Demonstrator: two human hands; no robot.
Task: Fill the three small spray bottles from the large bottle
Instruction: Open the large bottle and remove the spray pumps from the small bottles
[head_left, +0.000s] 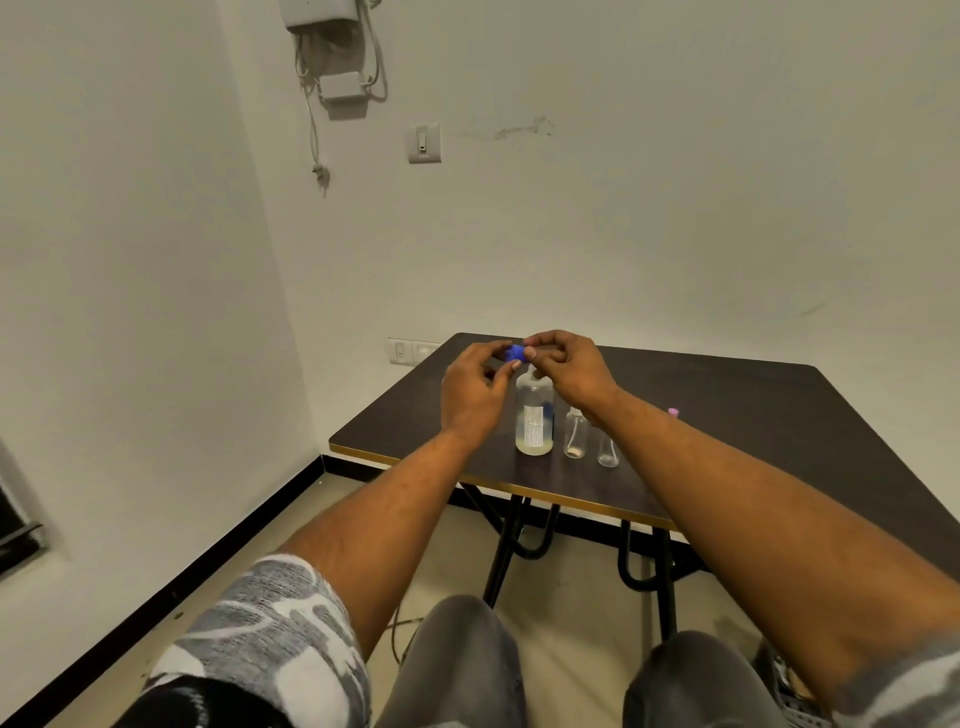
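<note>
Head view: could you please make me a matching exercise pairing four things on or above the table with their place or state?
Things:
1. blue cap
2. large bottle
3. small bottle right beside the large one
4. pink object

Places or states:
A. stands open, with pale liquid low inside
B. peeks out from behind the right forearm
C. pinched between the left hand and the right hand
D. clear, and looks empty

Pairs: 1-C, 2-A, 3-D, 4-B.
</note>
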